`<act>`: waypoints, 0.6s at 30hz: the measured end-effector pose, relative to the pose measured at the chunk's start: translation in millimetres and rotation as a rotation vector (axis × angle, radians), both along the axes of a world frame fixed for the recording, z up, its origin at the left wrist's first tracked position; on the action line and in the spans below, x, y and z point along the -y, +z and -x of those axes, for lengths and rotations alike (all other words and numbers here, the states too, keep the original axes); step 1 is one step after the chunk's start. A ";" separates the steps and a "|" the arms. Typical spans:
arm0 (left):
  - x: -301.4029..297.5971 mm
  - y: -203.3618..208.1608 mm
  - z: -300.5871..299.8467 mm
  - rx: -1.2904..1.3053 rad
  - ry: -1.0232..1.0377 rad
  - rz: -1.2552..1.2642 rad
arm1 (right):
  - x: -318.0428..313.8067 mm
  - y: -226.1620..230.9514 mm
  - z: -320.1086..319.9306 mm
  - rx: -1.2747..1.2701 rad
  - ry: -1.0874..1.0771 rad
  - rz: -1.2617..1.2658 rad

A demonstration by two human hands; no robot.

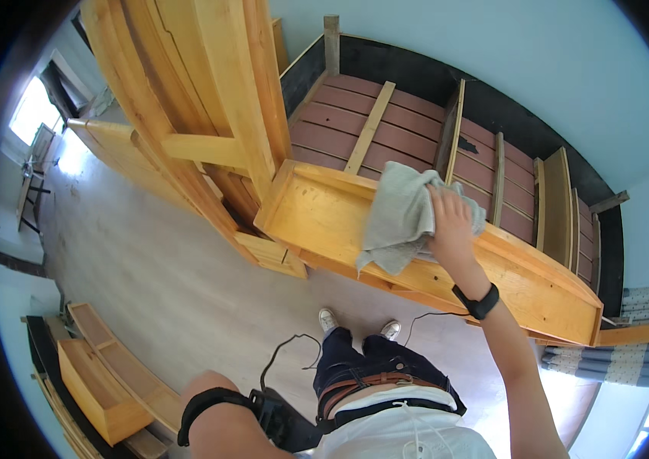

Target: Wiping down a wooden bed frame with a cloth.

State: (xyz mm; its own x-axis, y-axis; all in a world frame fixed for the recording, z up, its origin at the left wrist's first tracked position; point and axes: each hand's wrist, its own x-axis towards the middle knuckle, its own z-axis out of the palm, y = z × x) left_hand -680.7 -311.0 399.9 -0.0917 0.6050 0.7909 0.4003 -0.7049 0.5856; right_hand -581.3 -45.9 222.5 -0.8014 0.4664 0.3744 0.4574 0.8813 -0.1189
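Observation:
My right hand presses a crumpled grey cloth, its fingers bent over the cloth's right part. The cloth lies across the middle of a long, shallow wooden tray-like piece with raised edges and a yellow varnish. Part of the cloth hangs over the piece's near edge. A black band is around my right wrist. My left arm is bent at the lower left with a black strap around it; the left hand itself does not show.
Behind the wooden piece stands a bed frame with slats and dark sides. Tall wooden panels lean at its left. A wooden drawer and boards lie at the lower left. A black cable hangs by my legs. A checked curtain is at the right.

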 end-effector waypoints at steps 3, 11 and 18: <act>-12.9 5.2 -1.8 0.059 -0.036 -0.005 | -15.7 5.2 -38.1 0.027 -0.099 0.085; -42.4 5.8 -17.4 0.168 -0.152 -0.056 | -60.6 7.9 -179.4 0.085 -0.275 0.041; -61.6 8.1 -41.1 0.250 -0.238 -0.105 | -96.8 5.4 -290.7 0.008 -0.340 0.061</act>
